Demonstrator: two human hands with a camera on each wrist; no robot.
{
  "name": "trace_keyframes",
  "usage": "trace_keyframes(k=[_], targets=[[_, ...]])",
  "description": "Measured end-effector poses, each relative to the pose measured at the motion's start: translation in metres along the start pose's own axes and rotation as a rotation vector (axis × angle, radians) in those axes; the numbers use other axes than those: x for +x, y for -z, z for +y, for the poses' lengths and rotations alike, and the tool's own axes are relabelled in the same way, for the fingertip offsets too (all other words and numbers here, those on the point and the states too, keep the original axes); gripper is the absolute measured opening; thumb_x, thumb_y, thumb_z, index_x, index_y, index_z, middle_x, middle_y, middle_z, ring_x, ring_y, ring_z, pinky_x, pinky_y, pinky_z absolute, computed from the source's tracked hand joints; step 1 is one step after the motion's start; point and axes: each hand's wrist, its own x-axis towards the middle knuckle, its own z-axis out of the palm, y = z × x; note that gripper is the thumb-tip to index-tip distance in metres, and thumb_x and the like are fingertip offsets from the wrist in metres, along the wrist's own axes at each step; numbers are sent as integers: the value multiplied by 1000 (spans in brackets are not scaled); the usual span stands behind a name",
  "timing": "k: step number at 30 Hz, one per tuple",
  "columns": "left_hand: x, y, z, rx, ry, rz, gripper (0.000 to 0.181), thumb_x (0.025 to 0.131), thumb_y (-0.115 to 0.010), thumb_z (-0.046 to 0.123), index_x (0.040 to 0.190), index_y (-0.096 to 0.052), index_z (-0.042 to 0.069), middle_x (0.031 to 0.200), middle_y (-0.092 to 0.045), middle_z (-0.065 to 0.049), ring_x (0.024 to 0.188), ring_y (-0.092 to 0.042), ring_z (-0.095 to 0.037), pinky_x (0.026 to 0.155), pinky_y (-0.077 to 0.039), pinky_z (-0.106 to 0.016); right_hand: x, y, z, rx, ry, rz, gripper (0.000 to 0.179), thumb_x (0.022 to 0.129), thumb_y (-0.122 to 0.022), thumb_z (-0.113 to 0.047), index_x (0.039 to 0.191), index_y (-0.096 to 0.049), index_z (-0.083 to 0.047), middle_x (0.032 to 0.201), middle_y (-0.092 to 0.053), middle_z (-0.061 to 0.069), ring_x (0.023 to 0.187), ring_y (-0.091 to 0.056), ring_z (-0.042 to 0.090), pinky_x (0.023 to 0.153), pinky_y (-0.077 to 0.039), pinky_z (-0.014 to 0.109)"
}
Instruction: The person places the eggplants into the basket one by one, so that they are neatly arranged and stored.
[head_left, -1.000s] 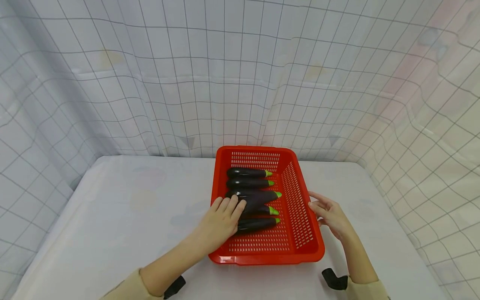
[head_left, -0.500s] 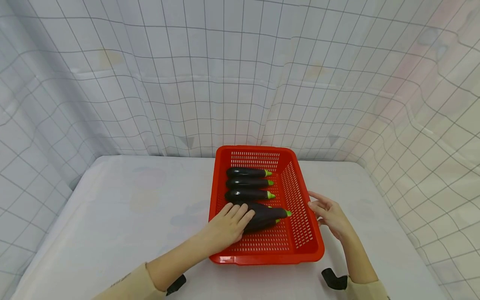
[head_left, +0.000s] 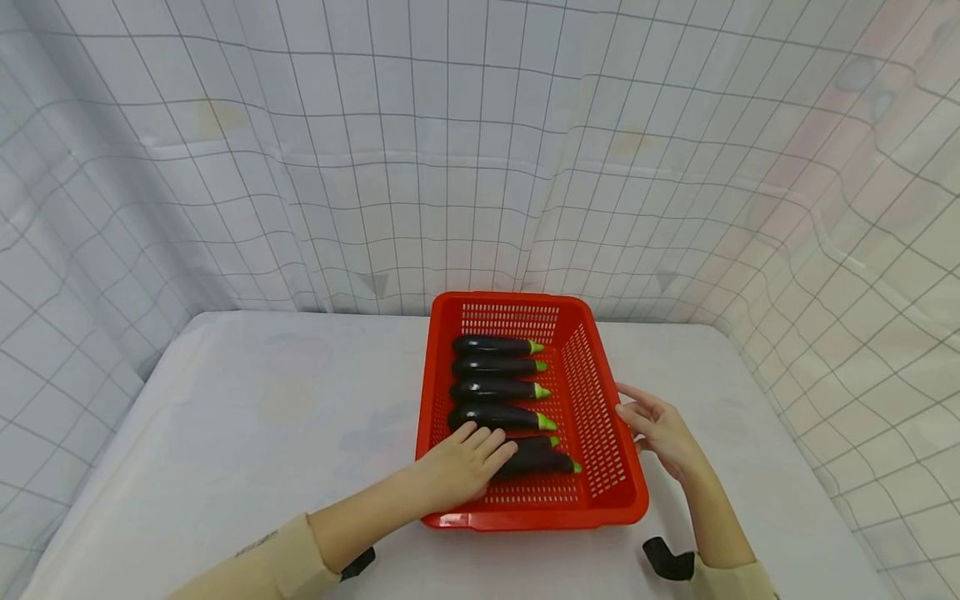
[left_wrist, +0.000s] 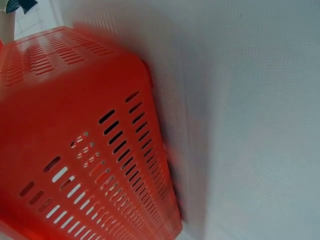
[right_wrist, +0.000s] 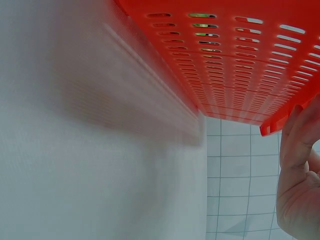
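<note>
In the head view, several dark purple eggplants with green stems lie side by side in a red plastic basket (head_left: 525, 518). My left hand (head_left: 461, 467) reaches over the basket's left side and grips the blunt end of the nearest eggplant (head_left: 536, 463), whose stem points right. This eggplant overlaps the one just behind it (head_left: 536, 442). The fingertips hide part of both. My right hand (head_left: 663, 429) holds the basket's right rim with bent fingers. The right wrist view shows the fingers (right_wrist: 295, 132) at the rim, while the left wrist view shows only the slotted basket wall (left_wrist: 90, 150).
Behind the held eggplant lie another eggplant (head_left: 498, 417) and more in a row toward the back. The basket stands on a white-covered table (head_left: 262, 417). A white grid-patterned curtain (head_left: 480, 150) hangs around the back and sides.
The left hand has carried one eggplant from over the middle of the row toward the basket's near side, uncovering the eggplants behind. The right hand and basket stay in place.
</note>
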Motion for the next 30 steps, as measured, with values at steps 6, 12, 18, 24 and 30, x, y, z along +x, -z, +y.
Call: trace_keyframes(k=[6,12,18,24,30], targets=[[0,0,2,24,5,-56,49,82,-61,36,123,-43,16,112,-48,0,101,-46,-15,90,-39,-29,0,0,0,3,-2,-1,56,91,-56,-23,139,-34,-4,90,-63,-2,67,-60,11,54,-51,28],[1,0,4,27,52,-162,57,78,-66,42,123,-43,17,109,-48,0,100,-47,-15,89,-41,-28,-1,-1,-1,2,-2,2,56,91,-56,-23,139,-34,-4,90,-63,-3,66,-60,11,54,-51,27],[3,1,6,23,71,-224,60,76,-68,45,124,-44,18,107,-49,0,98,-48,-14,87,-43,-28,-1,-1,-1,1,4,2,55,92,-55,-22,139,-34,-4,89,-63,-3,66,-59,11,54,-50,27],[4,3,7,29,64,-254,61,77,-67,46,127,-41,22,106,-49,1,97,-48,-14,88,-42,-28,-1,0,0,3,5,1,55,92,-55,-22,139,-34,-4,90,-63,-2,66,-60,11,54,-50,27],[4,4,8,57,57,-262,63,72,-69,52,123,-42,24,101,-50,3,93,-50,-12,84,-42,-26,0,0,1,4,6,-1,55,92,-55,-22,139,-34,-4,90,-63,-2,67,-60,11,54,-51,27]])
